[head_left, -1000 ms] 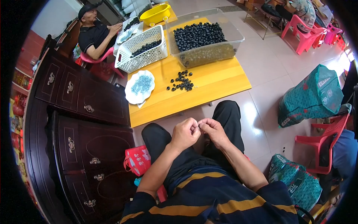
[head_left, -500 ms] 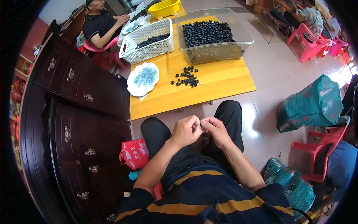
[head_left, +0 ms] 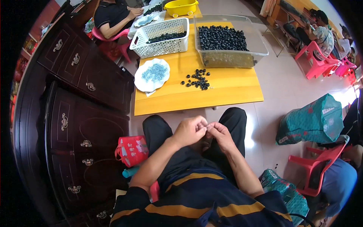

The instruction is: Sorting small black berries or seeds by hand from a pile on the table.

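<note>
Our left hand point(head_left: 188, 131) and right hand point(head_left: 222, 139) meet, fingers pinched — on what, we can't tell; a knock could roll black beads point(head_left: 204, 85) off the tabletop's near edge point(head_left: 227, 101).

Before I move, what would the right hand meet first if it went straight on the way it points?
Most likely the left hand: the right hand aims at it, touching or nearly so; depth there is unclear.
</note>
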`<state>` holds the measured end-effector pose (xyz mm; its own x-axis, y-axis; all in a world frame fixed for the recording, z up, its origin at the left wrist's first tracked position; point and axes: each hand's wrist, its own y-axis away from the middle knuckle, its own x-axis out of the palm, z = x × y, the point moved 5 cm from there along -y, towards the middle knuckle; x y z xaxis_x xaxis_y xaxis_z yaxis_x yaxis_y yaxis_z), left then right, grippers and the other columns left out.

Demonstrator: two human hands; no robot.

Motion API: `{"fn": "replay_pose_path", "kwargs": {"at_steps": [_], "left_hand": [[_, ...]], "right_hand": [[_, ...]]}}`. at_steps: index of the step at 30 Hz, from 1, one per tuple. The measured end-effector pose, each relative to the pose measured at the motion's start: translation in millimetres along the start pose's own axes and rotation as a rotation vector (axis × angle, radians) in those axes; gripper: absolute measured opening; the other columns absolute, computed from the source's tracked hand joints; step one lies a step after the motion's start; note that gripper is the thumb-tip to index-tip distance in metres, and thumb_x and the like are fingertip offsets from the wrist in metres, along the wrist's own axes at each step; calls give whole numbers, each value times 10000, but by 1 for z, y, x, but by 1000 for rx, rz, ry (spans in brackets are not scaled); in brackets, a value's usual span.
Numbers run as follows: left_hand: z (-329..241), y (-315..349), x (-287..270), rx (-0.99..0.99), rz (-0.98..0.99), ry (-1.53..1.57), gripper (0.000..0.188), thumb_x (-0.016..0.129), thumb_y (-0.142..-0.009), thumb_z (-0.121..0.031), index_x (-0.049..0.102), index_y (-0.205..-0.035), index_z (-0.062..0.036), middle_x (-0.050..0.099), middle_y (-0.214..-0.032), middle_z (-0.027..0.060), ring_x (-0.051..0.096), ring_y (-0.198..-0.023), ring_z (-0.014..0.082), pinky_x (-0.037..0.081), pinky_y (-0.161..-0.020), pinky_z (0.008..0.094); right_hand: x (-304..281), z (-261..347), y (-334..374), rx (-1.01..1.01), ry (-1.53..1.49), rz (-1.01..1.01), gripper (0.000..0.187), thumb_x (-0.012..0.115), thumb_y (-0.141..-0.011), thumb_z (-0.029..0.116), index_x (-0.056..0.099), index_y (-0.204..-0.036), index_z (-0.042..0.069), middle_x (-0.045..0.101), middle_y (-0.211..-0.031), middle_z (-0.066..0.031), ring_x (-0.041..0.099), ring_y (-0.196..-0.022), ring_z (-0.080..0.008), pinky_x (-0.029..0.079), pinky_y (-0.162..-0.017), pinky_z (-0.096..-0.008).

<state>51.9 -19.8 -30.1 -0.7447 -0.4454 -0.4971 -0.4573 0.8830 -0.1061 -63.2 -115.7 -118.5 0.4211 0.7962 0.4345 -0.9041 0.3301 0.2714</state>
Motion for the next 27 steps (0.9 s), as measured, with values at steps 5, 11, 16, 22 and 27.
{"fn": "replay_pose_path", "kwargs": {"at_steps": [5, 11, 16, 22, 27], "left_hand": [[23, -57, -79, 9, -550, 721, 492, 569, -971, -124, 419, -1424, -5, 542, -1280, 65, 536, -1131, 134, 428, -984, 287], [-1, -133, -104, 270, -661, 426, 385, 514, -922, -13, 531, -1306, 6, 603, -1048, 63, 565, -862, 137, 468, -773, 286], [-27, -114, -15, -82, -7, 560, 274, 572, -959, -102, 642, -1197, 14, 712, -941, 83, 654, -706, 96, 508, -614, 225], [-8, -72, 14, 43, 73, 249, 241, 654, -887, -81, 687, -1091, 43, 707, -831, 61, 646, -750, 76, 533, -692, 249], [-9, -37, 16, 41, 112, 43, 233, 720, -843, -116, 718, -1051, -11, 719, -935, 125, 704, -833, 213, 547, -761, 305]], "right_hand": [[1, 2, -1, 23, -14, -40, 132, 608, -990, 196, 652, -1000, 72, 633, -823, 18, 587, -763, -83, 463, -748, -231], [0, 1, -2, 53, -22, -58, 156, 614, -975, 234, 654, -986, 84, 598, -830, 24, 544, -759, -86, 430, -719, -224], [-5, 4, -3, 12, -95, -86, 173, 608, -973, 236, 649, -985, 69, 592, -812, 10, 546, -747, -94, 430, -705, -224], [-12, -4, -6, 55, -273, -76, 168, 608, -979, 231, 640, -1017, 70, 609, -829, 1, 573, -747, -103, 482, -731, -259], [-13, -6, -7, 83, -372, -104, 178, 600, -988, 251, 632, -1023, 79, 630, -851, 2, 592, -752, -99, 524, -765, -283]]}}
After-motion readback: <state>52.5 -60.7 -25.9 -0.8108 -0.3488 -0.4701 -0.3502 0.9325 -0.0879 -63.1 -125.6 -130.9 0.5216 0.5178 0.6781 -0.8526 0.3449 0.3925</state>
